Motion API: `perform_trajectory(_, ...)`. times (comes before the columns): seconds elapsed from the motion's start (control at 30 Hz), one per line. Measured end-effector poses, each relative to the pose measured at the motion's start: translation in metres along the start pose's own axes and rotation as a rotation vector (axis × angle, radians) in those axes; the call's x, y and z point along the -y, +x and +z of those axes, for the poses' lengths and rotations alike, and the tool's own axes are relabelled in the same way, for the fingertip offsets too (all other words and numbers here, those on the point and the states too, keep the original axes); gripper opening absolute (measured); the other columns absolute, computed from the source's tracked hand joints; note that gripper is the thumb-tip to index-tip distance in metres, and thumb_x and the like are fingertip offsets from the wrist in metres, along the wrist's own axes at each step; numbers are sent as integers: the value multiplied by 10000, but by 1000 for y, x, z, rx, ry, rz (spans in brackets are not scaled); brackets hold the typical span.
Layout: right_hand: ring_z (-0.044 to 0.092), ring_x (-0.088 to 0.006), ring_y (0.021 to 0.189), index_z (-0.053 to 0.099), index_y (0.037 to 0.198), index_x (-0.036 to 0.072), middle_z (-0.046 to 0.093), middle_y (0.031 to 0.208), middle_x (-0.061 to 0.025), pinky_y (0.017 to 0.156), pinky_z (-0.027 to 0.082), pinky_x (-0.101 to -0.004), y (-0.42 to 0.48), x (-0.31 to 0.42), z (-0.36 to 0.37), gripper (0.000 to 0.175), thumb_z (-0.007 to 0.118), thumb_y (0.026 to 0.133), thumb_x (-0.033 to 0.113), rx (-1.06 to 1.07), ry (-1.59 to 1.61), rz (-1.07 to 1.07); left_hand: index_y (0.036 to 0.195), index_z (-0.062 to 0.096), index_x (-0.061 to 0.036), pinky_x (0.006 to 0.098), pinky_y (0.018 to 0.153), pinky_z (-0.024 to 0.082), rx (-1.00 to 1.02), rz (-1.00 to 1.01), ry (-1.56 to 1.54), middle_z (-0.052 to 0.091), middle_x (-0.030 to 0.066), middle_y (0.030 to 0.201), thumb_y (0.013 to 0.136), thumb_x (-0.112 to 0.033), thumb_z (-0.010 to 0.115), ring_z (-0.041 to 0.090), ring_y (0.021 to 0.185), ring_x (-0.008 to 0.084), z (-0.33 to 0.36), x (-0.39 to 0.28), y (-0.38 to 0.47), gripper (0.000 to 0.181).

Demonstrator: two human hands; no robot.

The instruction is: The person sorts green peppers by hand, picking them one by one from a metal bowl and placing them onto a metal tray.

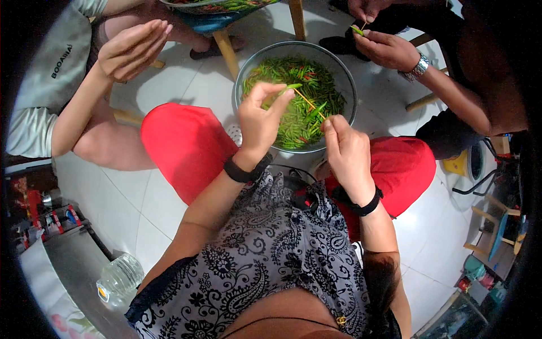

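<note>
My left hand point(263, 108) pinches a green chili pepper point(293, 86) between thumb and fingertips, at the far end of a thin wooden skewer point(305, 100). My right hand point(345, 146) grips the skewer's near end. Another green chili pepper point(315, 112) sits on the skewer close to my right fingers. Beneath both hands stands a large round metal basin point(355, 91) full of green chili peppers, with a few red ones among them. Whether the peppers lie in water I cannot tell.
A co-worker's hands point(383, 46) at the upper right hold a pepper and a skewer. Another person's hand point(133, 51) is at the upper left. A further container of peppers point(220, 6) rests on a stool at the top. A clear plastic bottle point(123, 275) is at lower left.
</note>
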State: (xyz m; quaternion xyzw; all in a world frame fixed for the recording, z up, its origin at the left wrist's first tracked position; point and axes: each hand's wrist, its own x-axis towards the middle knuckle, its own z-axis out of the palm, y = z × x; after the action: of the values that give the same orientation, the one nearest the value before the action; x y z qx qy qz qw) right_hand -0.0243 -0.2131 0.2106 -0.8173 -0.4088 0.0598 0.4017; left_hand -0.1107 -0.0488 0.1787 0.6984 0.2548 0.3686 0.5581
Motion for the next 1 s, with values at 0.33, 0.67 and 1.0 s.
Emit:
perform_trajectory(0.33, 614, -428, 612, 565, 854, 39, 594, 641, -221, 545, 469, -511, 1, -7, 8, 186, 537, 967, 184, -9, 27, -5, 970, 673, -8, 269, 762, 515, 341, 229, 246, 695, 73, 916, 853, -124, 760, 654, 853, 119, 1, 1, -3, 187)
perform_trajectory(0.67, 653, -377, 658, 607, 903, 47, 631, 698, -186, 582, 493, -450, 17, -10, -3, 207, 501, 1006, 191, -171, 47, 77, 1256, 544, -55, 145, 526, 376, 365, -726, -961, 587, 20, 1021, 982, -260, 606, 536, 855, 76, 12, 15, -6, 348)
perform_trajectory(1.0, 629, -258, 573, 624, 917, 34, 603, 651, -137, 556, 463, -365, 14, -6, -8, 216, 501, 1015, 183, -222, 189, 45, 1274, 529, 2, 178, 594, 409, 196, -1038, -1331, 586, 66, 1129, 1012, -149, 523, 541, 904, 124, 7, 22, -2, 302)
